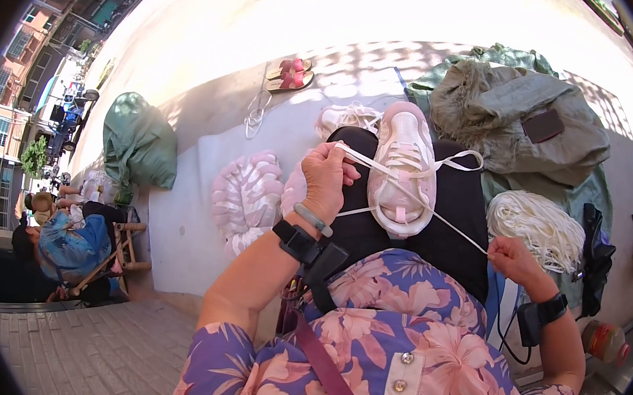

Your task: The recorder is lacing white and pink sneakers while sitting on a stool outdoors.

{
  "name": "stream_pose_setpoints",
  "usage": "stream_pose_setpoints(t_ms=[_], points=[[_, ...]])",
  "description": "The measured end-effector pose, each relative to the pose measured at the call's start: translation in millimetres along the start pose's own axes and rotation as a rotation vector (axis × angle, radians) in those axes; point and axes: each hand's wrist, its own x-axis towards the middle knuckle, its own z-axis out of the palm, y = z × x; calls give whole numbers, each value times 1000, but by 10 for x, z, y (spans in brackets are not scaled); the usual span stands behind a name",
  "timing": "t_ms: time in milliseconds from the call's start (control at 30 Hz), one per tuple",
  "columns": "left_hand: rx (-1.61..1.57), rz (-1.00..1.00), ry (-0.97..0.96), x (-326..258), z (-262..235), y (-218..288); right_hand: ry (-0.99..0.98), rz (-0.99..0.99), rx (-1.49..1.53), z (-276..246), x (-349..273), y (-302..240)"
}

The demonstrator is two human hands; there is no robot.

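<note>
A pink shoe [405,168] rests on the person's black lap, at about 12 o'clock from the flowered shirt. The left hand [326,179] has its grip closed on the white lace [437,213] at the shoe's 9 o'clock side. The right hand [512,258] pinches the lace's far end at 4 o'clock. It looks like lacing is under way; pulling the lace snug likely comes next.

A pink sneaker [405,168] rests on the black cloth [451,226] over my lap. Around me, on the pale ground sheet [196,186], lie a heap of pink soles [244,198], a white sneaker [347,115], a bundle of white laces [538,226], grey-green sacks [515,117], a green bag [137,142] and loose laces [256,115]. Red sandals [290,75] sit on the sunlit pavement [273,18] beyond.
</note>
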Motion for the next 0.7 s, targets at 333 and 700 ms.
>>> stream_pose_setpoints(t_ms=[333, 700], points=[[379, 169, -252, -270, 140, -140, 80, 164, -13, -304, -207, 490], [1139, 1122, -356, -501, 510, 61, 524, -871, -506, 600, 634, -993]])
